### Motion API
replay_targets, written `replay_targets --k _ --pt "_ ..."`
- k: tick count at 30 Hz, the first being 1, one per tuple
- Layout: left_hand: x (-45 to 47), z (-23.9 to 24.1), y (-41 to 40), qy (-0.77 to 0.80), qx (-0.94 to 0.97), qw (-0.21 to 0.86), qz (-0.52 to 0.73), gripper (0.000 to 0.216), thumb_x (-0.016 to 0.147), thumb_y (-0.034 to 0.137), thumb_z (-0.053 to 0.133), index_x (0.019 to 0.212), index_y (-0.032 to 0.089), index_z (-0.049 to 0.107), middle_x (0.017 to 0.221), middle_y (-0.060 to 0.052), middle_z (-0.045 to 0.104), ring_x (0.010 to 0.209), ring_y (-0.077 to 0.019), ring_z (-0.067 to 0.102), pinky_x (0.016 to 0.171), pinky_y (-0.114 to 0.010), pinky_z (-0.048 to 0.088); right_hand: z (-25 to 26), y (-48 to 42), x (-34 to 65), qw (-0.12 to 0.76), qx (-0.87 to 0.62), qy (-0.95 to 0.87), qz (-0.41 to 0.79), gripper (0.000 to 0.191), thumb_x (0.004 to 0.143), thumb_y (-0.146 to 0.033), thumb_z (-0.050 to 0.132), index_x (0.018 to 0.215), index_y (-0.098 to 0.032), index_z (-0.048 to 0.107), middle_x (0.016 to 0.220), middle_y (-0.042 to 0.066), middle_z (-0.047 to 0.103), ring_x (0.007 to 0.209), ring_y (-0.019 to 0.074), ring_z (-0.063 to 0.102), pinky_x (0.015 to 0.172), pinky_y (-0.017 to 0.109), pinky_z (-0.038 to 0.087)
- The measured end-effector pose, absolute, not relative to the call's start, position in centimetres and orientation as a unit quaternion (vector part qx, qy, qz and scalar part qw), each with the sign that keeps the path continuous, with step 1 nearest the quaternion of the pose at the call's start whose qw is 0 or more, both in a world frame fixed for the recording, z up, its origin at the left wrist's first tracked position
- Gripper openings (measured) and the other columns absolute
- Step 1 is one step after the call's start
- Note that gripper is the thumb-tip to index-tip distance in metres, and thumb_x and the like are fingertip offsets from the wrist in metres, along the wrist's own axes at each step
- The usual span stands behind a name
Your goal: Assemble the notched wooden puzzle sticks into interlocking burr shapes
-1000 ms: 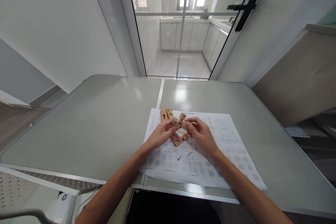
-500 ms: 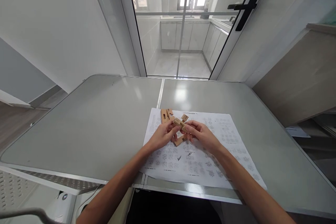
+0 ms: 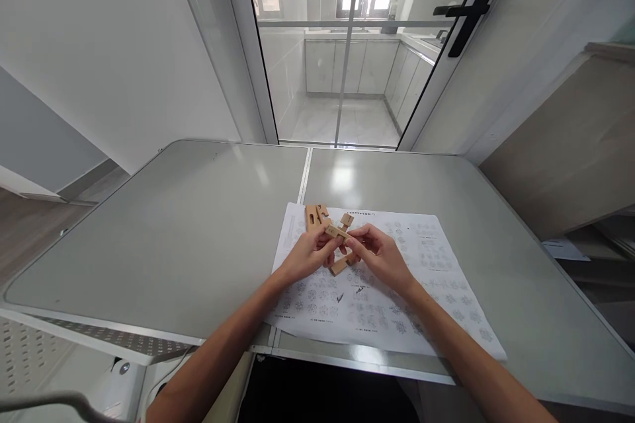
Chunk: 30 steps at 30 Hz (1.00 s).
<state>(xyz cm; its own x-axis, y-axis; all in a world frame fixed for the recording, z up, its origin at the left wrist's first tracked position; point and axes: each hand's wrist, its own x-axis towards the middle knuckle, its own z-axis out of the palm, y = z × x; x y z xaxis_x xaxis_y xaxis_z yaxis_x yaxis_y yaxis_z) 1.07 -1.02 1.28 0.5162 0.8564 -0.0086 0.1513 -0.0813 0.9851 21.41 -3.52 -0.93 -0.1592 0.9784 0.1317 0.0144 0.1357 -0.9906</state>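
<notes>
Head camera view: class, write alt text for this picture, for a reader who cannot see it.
Two bare hands, left hand and right hand, hold a cluster of interlocked wooden puzzle pieces above a printed sheet on a grey table. More wooden pieces lie on the sheet's far edge; a glass door stands beyond.
</notes>
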Motion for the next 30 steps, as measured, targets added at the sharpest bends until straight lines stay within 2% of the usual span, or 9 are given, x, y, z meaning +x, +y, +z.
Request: replay_targets --k 3,7,10,14,18,21,25,30 --pt "1.08 1.44 -1.13 0.377 0.671 0.561 0.304 0.041 0.100 0.057 0.057 0.103 0.017 0.062 0.086 -0.005 0.073 0.059 -0.0113 0.060 0.056 -0.023 0.048 -1.06 -3.46 21.58 0.494 -0.456 -0.578 0.464 0.033 0.093 -0.053 0.074 0.099 -0.021 0.068 0.084 0.003 0.072 0.069 0.0169 0.067 0.064 0.031 0.058" --pt "1.10 1.28 -1.17 0.374 0.670 0.563 0.307 0.042 0.101 0.058 0.056 0.106 0.017 0.062 0.093 -0.006 0.074 0.061 -0.0118 0.062 0.058 -0.024 0.050 -0.65 -3.34 21.64 0.483 -0.435 -0.553 0.520 0.034 0.093 -0.055 0.074 0.096 -0.022 0.066 0.078 0.001 0.070 0.065 0.0163 0.066 0.060 0.031 0.057" --pt "1.16 1.03 -1.18 0.374 0.668 0.560 0.316 0.041 0.101 0.057 0.056 0.107 0.017 0.062 0.092 -0.006 0.073 0.061 -0.0114 0.061 0.057 -0.023 0.049 -0.52 -3.25 21.62 0.480 -0.426 -0.542 0.543 0.034 0.091 -0.055 0.076 0.097 -0.023 0.064 0.080 0.002 0.071 0.066 0.0162 0.065 0.060 0.031 0.056" --pt "1.18 0.85 -1.16 0.367 0.665 0.563 0.326 0.038 0.101 0.054 0.057 0.108 0.016 0.064 0.088 -0.003 0.070 0.055 -0.0079 0.052 0.052 -0.021 0.042 -0.69 -3.15 21.67 0.475 -0.419 -0.531 0.562 0.036 0.089 -0.053 0.079 0.101 -0.024 0.063 0.080 0.000 0.071 0.067 0.0161 0.065 0.060 0.031 0.057" --pt "1.01 0.75 -0.94 0.364 0.648 0.577 0.337 0.042 0.099 0.055 0.060 0.112 0.016 0.070 0.086 -0.003 0.068 0.054 -0.0071 0.049 0.050 -0.021 0.041 -0.60 -3.26 21.59 0.475 -0.406 -0.528 0.576 0.034 0.088 -0.050 0.081 0.094 -0.023 0.061 0.082 0.001 0.071 0.068 0.0157 0.064 0.061 0.032 0.056" --pt "0.81 0.65 -0.74 0.372 0.636 0.586 0.338 0.043 0.097 0.056 0.063 0.105 0.015 0.075 0.078 -0.002 0.066 0.054 -0.0077 0.048 0.051 -0.021 0.041 -0.44 -3.42 21.42 0.478 -0.394 -0.525 0.583 0.034 0.088 -0.049 0.081 0.089 -0.023 0.060 0.087 0.001 0.072 0.068 0.0153 0.062 0.060 0.033 0.055" --pt "0.64 0.59 -0.68 0.372 0.639 0.588 0.327 0.043 0.097 0.056 0.064 0.102 0.016 0.077 0.060 0.003 0.055 0.053 -0.0088 0.046 0.055 -0.022 0.038 -0.41 -3.60 21.15 0.480 -0.403 -0.521 0.580 0.037 0.085 -0.052 0.082 0.088 -0.021 0.062 0.087 0.003 0.070 0.071 0.0167 0.062 0.059 0.034 0.055" --pt "0.62 0.64 -0.77 0.377 0.643 0.582 0.324 0.042 0.097 0.056 0.063 0.096 0.016 0.076 0.056 0.004 0.051 0.053 -0.0092 0.044 0.055 -0.023 0.034 -0.37 -3.80 20.80 0.498 -0.419 -0.508 0.565 0.038 0.083 -0.052 0.085 0.091 -0.021 0.064 0.085 0.002 0.068 0.072 0.0167 0.061 0.057 0.033 0.054"
